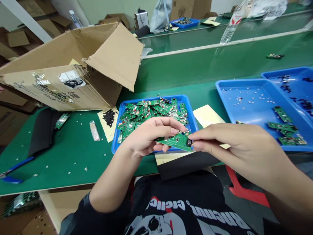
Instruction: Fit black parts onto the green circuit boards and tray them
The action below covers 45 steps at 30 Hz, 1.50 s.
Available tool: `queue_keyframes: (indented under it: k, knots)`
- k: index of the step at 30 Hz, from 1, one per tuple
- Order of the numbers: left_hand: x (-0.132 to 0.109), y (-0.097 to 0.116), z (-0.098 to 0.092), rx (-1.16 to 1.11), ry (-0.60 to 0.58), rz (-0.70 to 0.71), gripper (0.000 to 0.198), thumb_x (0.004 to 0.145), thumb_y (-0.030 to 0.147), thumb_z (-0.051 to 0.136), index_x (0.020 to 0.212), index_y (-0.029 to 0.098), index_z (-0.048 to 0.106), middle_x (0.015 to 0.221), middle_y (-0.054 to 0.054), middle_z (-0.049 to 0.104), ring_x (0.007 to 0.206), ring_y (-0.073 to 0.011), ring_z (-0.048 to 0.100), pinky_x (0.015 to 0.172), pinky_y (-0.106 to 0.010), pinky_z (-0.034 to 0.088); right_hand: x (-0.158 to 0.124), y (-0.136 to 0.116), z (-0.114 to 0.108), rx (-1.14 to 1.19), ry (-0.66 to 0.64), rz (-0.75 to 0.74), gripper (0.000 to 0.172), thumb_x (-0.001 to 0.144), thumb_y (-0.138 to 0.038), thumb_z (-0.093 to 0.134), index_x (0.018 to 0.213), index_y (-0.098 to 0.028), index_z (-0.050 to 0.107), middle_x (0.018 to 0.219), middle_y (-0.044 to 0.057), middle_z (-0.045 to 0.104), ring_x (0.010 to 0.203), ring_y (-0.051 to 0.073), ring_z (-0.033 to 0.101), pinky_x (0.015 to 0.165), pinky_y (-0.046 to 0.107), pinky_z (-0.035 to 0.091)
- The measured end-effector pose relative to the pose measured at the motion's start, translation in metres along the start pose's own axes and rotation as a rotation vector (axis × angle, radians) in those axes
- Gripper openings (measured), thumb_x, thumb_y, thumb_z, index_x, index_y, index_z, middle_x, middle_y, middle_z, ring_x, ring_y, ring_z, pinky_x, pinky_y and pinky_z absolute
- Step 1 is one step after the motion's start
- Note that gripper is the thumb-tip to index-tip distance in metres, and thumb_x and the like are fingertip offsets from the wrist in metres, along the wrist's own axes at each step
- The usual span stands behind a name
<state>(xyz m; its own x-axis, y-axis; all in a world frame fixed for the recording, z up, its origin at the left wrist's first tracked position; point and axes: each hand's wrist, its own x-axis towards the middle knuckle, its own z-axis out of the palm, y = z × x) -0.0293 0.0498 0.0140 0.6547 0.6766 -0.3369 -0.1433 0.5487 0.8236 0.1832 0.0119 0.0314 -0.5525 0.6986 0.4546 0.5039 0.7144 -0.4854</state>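
My left hand [153, 135] is closed round a green circuit board [177, 141], thumb on top and fingers underneath. The thumb and forefinger of my right hand [227, 140] pinch the board's right end, touching a small black round part [189, 142] there. My fingers hide part of the board. Just behind my hands is a blue tray [113, 148], heaped with many similar green circuit boards [149, 112]. Small black pieces [109, 117] lie in a pile on yellow paper left of the tray.
Blue trays at right hold circuit boards [285, 127], tiny white bits and black parts [305, 104]. A large open cardboard box [73, 71] stands at back left. Blue-handled pliers [14, 173] lie at the left edge. A plastic bottle [232, 26] leans at the back ledge.
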Motion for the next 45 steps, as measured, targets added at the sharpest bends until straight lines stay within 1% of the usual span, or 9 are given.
queue_keyframes:
  k: [5, 8, 11, 13, 16, 21, 31, 36, 45]
  knots:
    - [0.003, -0.004, -0.003, -0.007, -0.086, -0.085, 0.015, 0.072, 0.024, 0.071, 0.084, 0.014, 0.070, 0.047, 0.005, 0.057, 0.026, -0.0027, 0.039, 0.025, -0.011, 0.020, 0.004, 0.000, -0.003, 0.160, -0.145, -0.027, 0.020, 0.093, -0.014, 0.052, 0.097, -0.018, 0.071, 0.078, -0.002, 0.074, 0.066, 0.007, 0.067, 0.059, 0.016, 0.051]
    - [0.007, -0.005, -0.008, 0.139, -0.022, -0.018, 0.036, 0.085, 0.046, 0.059, 0.101, 0.015, 0.069, 0.063, -0.002, 0.066, 0.038, -0.0090, 0.055, 0.030, -0.015, 0.034, 0.004, -0.001, -0.004, 0.165, -0.122, 0.017, 0.019, 0.092, -0.016, 0.055, 0.087, -0.019, 0.073, 0.072, -0.002, 0.073, 0.060, 0.007, 0.064, 0.054, 0.017, 0.048]
    - [0.003, -0.009, -0.008, 0.501, 0.299, 0.419, 0.049, 0.092, 0.058, 0.045, 0.111, 0.018, 0.066, 0.096, -0.011, 0.071, 0.079, -0.0187, 0.070, 0.056, -0.025, 0.056, 0.003, -0.003, -0.004, 0.163, -0.042, 0.142, 0.015, 0.088, -0.016, 0.060, 0.083, -0.020, 0.073, 0.071, -0.003, 0.073, 0.056, 0.008, 0.064, 0.052, 0.018, 0.050]
    - [-0.007, -0.014, -0.001, 0.849, 0.529, 0.818, 0.045, 0.087, 0.057, 0.057, 0.110, 0.019, 0.066, 0.112, -0.013, 0.066, 0.105, -0.0231, 0.064, 0.078, -0.033, 0.058, 0.002, -0.005, -0.003, 0.203, -0.001, 0.234, 0.012, 0.085, -0.017, 0.062, 0.083, -0.020, 0.074, 0.073, -0.002, 0.074, 0.055, 0.008, 0.065, 0.052, 0.017, 0.052]
    - [-0.023, -0.021, 0.018, 1.371, 0.603, 1.108, 0.031, 0.076, 0.041, 0.077, 0.098, 0.021, 0.068, 0.110, -0.009, 0.066, 0.104, -0.0223, 0.063, 0.086, -0.036, 0.055, 0.001, -0.007, 0.001, 0.275, 0.037, 0.336, 0.011, 0.083, -0.018, 0.065, 0.082, -0.022, 0.075, 0.073, -0.003, 0.075, 0.055, 0.009, 0.067, 0.052, 0.016, 0.055]
    - [-0.028, -0.035, 0.036, 1.440, 0.588, 1.137, 0.012, 0.082, 0.018, 0.073, 0.092, 0.016, 0.066, 0.091, -0.003, 0.072, 0.078, -0.0107, 0.068, 0.071, -0.022, 0.058, 0.001, -0.008, 0.005, 0.347, 0.053, 0.399, 0.011, 0.083, -0.019, 0.065, 0.087, -0.021, 0.075, 0.078, -0.003, 0.076, 0.061, 0.009, 0.070, 0.058, 0.013, 0.058]
    - [-0.016, -0.055, 0.021, 1.495, 0.586, 1.289, 0.010, 0.087, 0.008, 0.065, 0.097, 0.009, 0.066, 0.100, -0.012, 0.075, 0.096, -0.0153, 0.072, 0.082, -0.023, 0.061, -0.007, -0.015, 0.012, -0.146, 0.118, 0.136, 0.017, 0.092, -0.013, 0.052, 0.089, -0.015, 0.069, 0.078, 0.003, 0.073, 0.063, 0.013, 0.067, 0.059, 0.021, 0.054]
    - [-0.010, -0.058, 0.019, 1.541, 0.634, 1.346, 0.011, 0.085, 0.007, 0.066, 0.096, 0.006, 0.067, 0.098, -0.015, 0.074, 0.096, -0.0191, 0.072, 0.081, -0.027, 0.062, -0.010, -0.020, 0.022, -0.312, 0.122, 0.103, 0.022, 0.092, -0.011, 0.048, 0.075, -0.016, 0.061, 0.076, 0.007, 0.068, 0.066, 0.017, 0.067, 0.052, 0.026, 0.049]
    - [-0.007, -0.061, 0.012, 1.499, 0.674, 1.390, 0.013, 0.083, 0.007, 0.068, 0.096, 0.008, 0.067, 0.096, -0.012, 0.074, 0.090, -0.0177, 0.072, 0.077, -0.025, 0.062, -0.008, -0.015, 0.030, -0.351, 0.144, 0.178, 0.015, 0.095, -0.019, 0.047, 0.086, -0.017, 0.058, 0.093, 0.011, 0.063, 0.066, 0.015, 0.063, 0.057, 0.029, 0.051]
